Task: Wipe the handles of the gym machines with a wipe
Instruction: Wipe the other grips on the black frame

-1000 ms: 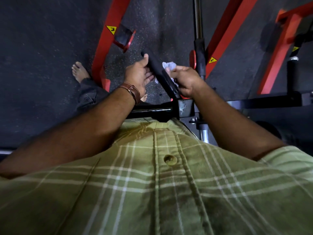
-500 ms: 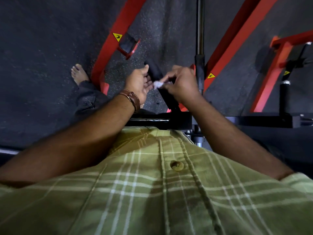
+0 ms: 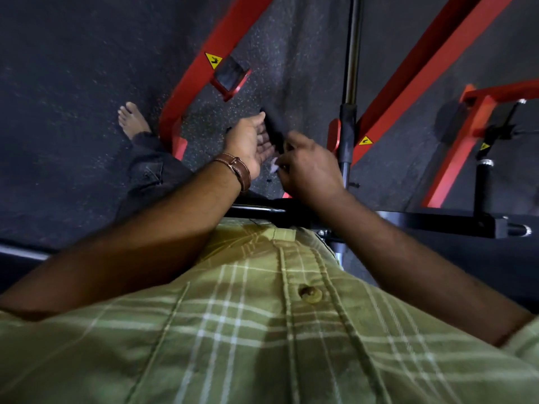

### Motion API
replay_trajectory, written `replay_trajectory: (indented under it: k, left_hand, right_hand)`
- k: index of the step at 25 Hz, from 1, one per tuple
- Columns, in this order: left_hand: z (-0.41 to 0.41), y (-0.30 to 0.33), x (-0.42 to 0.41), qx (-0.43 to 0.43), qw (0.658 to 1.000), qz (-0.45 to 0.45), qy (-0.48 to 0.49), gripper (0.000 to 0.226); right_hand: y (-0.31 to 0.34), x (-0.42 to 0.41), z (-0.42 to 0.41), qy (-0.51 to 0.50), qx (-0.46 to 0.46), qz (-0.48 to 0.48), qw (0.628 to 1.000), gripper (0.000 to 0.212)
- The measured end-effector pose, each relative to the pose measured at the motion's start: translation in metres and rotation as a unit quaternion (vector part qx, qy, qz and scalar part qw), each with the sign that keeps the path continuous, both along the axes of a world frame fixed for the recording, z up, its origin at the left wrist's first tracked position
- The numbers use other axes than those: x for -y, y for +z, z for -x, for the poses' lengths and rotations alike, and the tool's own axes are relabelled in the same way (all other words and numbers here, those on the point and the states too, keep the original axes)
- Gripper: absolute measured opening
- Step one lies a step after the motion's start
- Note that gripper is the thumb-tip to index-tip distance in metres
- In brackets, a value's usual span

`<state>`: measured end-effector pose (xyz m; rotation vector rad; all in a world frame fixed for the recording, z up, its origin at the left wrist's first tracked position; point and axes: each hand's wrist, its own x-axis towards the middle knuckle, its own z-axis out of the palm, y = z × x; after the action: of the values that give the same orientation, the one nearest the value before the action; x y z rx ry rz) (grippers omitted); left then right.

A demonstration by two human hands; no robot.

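Note:
A black padded handle [image 3: 272,128] of the gym machine rises at a slant from the black crossbar [image 3: 431,223]. My left hand [image 3: 252,141], with a brown strap on the wrist, lies open against the handle's left side, palm facing right. My right hand [image 3: 306,164] curls round the handle lower down and pinches a small white wipe [image 3: 274,167], of which only a scrap shows between the two hands. Most of the handle is hidden behind my hands.
Red frame beams [image 3: 204,80] cross the dark speckled floor, with a grey upright post [image 3: 350,83] to the right. A second black handle [image 3: 482,188] stands on the crossbar far right. My bare foot [image 3: 131,119] is on the floor at left.
My right hand has slid down the handle with the wipe, which now shows less. My left hand has stayed against the handle's upper part. The view has tilted.

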<state>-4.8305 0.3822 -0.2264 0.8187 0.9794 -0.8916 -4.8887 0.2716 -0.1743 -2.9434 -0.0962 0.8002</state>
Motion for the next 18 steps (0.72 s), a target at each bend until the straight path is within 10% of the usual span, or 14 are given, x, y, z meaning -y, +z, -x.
replay_trajectory:
  k: [5,8,12,18]
  left_hand:
    - [-0.003,-0.003,0.000,-0.003,0.999,-0.007,0.040,0.035]
    - [-0.002,-0.004,-0.001,-0.004,1.000,-0.007,0.026,0.025]
    - [-0.001,-0.006,0.001,-0.010,1.000,0.000,-0.015,0.032]
    - [-0.003,-0.007,0.002,-0.015,1.000,0.015,-0.001,0.029]
  right_hand:
    - [-0.004,-0.022,-0.038,-0.070,-0.015,-0.086,0.994,0.022]
    - [-0.006,-0.013,-0.023,0.053,0.024,-0.021,0.998,0.018]
    - [-0.003,0.006,-0.020,-0.159,0.138,-0.172,0.962,0.012]
    - [-0.022,0.026,-0.028,-0.398,0.057,-0.251,0.881,0.019]
